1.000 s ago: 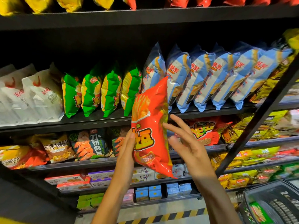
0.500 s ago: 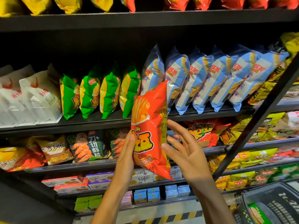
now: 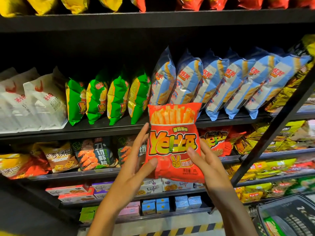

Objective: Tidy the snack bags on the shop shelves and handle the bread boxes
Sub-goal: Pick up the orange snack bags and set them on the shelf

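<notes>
- Red fries bag [image 3: 173, 142], centre frame, has swung face-on from edge-on a second ago.
- Left hand [image 3: 134, 169] and right hand [image 3: 206, 166] now pinch its lower corners, thumbs in front.
- Likely ready for shelving.

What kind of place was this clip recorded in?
Most likely a small shop's snack aisle. Black shelves hold rows of identical blue snack bags and green ones, small boxes sit lower down, and a shopping basket stands at the lower right.
</notes>
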The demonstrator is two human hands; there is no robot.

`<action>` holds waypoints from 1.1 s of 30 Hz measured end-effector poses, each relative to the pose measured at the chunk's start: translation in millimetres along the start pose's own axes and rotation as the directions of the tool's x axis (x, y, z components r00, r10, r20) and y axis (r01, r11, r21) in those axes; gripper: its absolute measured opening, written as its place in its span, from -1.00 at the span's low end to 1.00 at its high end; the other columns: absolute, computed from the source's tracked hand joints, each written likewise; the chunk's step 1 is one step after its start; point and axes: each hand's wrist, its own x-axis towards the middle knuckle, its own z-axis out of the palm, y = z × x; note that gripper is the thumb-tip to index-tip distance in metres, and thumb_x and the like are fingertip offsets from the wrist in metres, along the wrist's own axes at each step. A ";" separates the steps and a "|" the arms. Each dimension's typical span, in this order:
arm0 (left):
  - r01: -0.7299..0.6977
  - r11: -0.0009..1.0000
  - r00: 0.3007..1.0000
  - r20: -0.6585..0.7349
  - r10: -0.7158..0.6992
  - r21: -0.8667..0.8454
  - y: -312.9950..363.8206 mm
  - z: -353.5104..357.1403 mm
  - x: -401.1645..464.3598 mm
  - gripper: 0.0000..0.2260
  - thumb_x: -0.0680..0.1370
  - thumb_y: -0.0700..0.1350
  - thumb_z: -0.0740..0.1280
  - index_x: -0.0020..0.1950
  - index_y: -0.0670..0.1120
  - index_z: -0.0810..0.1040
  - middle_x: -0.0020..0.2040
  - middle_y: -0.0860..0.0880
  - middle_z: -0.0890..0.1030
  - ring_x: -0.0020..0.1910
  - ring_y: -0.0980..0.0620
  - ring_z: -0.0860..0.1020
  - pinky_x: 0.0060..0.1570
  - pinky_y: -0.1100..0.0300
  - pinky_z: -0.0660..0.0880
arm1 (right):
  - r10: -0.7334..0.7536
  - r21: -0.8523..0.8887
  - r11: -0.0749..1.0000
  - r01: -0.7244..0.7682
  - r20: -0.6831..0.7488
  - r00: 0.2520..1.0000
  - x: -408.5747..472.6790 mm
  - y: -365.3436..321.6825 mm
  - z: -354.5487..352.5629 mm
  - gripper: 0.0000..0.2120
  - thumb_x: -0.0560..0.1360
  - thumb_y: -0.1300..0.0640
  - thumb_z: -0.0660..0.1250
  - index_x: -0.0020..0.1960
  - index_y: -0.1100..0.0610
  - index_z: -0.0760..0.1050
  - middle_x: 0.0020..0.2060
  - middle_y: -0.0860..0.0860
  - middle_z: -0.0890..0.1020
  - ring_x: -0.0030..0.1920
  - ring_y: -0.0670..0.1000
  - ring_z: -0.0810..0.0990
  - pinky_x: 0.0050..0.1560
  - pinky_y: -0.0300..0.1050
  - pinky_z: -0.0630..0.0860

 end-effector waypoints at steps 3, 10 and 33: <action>-0.064 0.991 0.997 -0.039 0.069 0.117 -1.1 0.1 -1.8 -0.54 0.62 0.07 0.33 0.53 0.27 0.39 0.60 0.22 0.27 0.56 0.18 0.29 0.40 0.17 0.41 | 0.043 0.027 0.999 -0.043 0.013 0.999 -0.3 2.5 -0.9 -0.47 0.38 -0.31 0.55 0.32 -0.33 0.53 0.32 -0.19 0.63 0.37 -0.07 0.58 0.47 0.22 0.43; -0.061 0.991 0.973 -0.213 0.086 0.122 -0.6 4.5 1.7 -0.67 0.65 -0.01 0.24 0.38 0.06 0.62 0.57 0.20 0.33 0.56 0.17 0.29 0.44 -0.12 0.38 | -0.212 -0.138 0.962 0.235 0.162 0.964 -17.9 -6.2 -2.6 -0.27 0.41 -0.25 0.52 0.51 -0.34 0.33 0.60 -0.31 0.22 0.60 -0.16 0.22 0.56 0.04 0.29; 0.004 0.987 0.997 -0.076 0.008 0.161 6.1 6.1 -9.8 -0.46 0.47 0.21 0.45 0.45 0.34 0.45 0.50 0.21 0.42 0.47 0.12 0.42 0.28 0.17 0.53 | -0.126 -0.136 0.981 0.137 0.086 0.988 -14.4 5.3 -10.6 -0.31 0.32 -0.27 0.60 0.41 -0.21 0.52 0.32 -0.13 0.63 0.31 -0.05 0.62 0.19 -0.27 0.57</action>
